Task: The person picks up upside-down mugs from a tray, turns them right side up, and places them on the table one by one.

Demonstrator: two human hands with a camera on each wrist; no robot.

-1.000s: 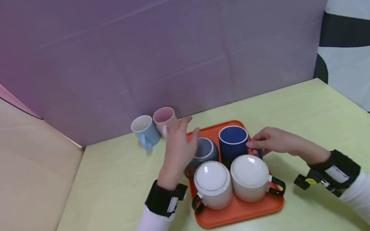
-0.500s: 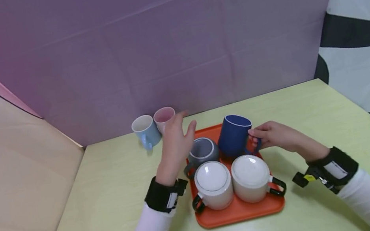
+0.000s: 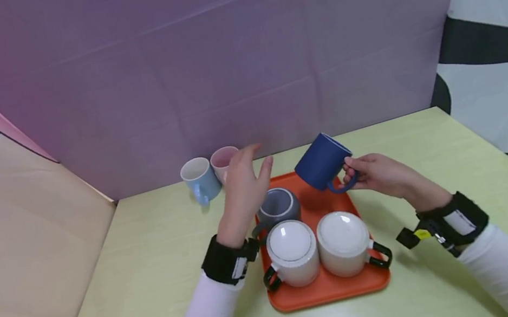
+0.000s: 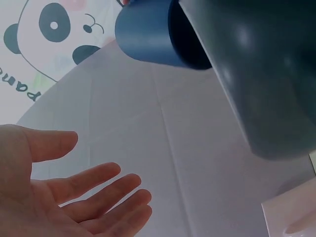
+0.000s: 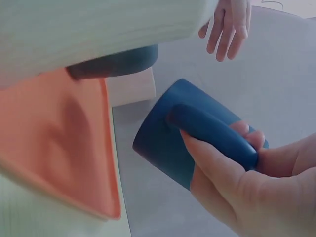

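My right hand (image 3: 374, 173) grips the handle of a dark blue mug (image 3: 321, 162) and holds it tilted in the air above the far right of the orange tray (image 3: 328, 292). In the right wrist view the blue mug (image 5: 182, 133) shows its handle inside my fingers (image 5: 217, 163). My left hand (image 3: 244, 190) hovers open, fingers spread, over the tray's far left corner beside a grey mug (image 3: 278, 207). The open palm (image 4: 59, 197) fills the lower left of the left wrist view, with the blue mug (image 4: 148, 32) above. Two white mugs (image 3: 293, 254) (image 3: 344, 243) stand upside down at the tray's front.
A light blue mug (image 3: 199, 180) and a pink mug (image 3: 223, 160) stand on the yellow-green table (image 3: 153, 272) against the purple back panel (image 3: 220, 65). Printed panels close off the left and right sides.
My right hand has lifted the blue mug off the tray, raised it and tipped it over to the left. My left hand has risen slightly with its fingers spread.
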